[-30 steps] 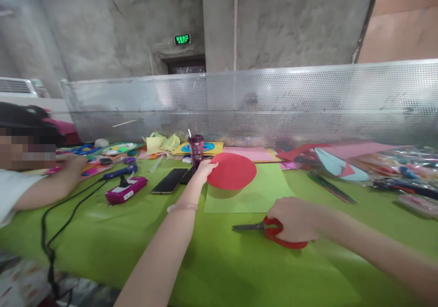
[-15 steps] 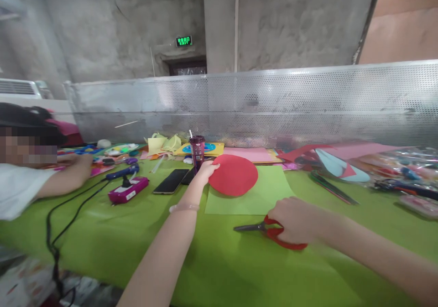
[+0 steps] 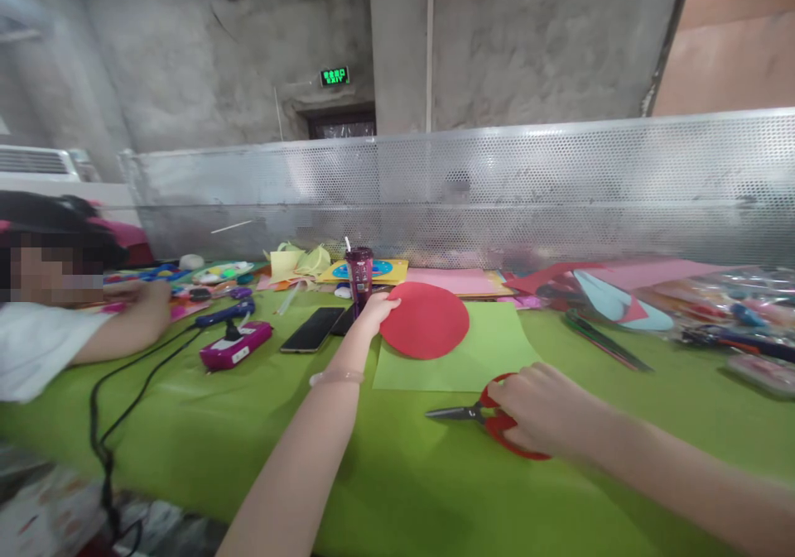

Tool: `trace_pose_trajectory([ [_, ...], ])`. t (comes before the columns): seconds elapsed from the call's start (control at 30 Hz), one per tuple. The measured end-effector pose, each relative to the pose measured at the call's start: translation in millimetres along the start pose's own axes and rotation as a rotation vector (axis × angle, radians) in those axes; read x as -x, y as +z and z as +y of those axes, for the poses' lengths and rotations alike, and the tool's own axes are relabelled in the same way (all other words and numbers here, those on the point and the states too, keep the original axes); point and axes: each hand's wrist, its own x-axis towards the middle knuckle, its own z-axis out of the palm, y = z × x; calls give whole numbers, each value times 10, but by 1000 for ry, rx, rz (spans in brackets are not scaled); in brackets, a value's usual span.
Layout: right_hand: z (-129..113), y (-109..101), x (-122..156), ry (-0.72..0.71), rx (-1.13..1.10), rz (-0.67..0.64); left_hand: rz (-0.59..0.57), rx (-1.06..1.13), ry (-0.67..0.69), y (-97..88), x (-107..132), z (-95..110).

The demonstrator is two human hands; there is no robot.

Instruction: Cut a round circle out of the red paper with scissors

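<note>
My left hand [image 3: 373, 312] reaches far across the green table and pinches the left edge of a red paper circle [image 3: 426, 321]. The circle lies over a light green paper sheet [image 3: 484, 350]. Nearer to me, my right hand [image 3: 540, 408] rests on the table and grips the red handles of a pair of scissors [image 3: 478, 419]. Their dark blades are closed and point left.
A dark cup with a straw [image 3: 359, 275], a black phone [image 3: 311, 329] and a magenta device with a black cable [image 3: 237, 346] lie left of the circle. Another person's arm [image 3: 118, 329] works at far left. Coloured paper and packets [image 3: 621, 300] crowd the right; a perforated metal screen [image 3: 497, 184] backs the table.
The red circle has settled a little lower toward the green sheet, my left hand still on its edge. My right hand and the scissors have barely shifted.
</note>
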Motion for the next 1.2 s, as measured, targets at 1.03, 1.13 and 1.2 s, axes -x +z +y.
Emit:
trace_pose_trajectory([
  [1.03,33,-1,-21,11,-172,-64,-24,-135,7,-32,-34,-34],
  [1.13,43,11,-29,18,-152,-27,-26,-110,10,-23,-15,-27],
  [1.2,66,42,-32,43,-146,3,-25,-120,7,-13,-3,-15],
])
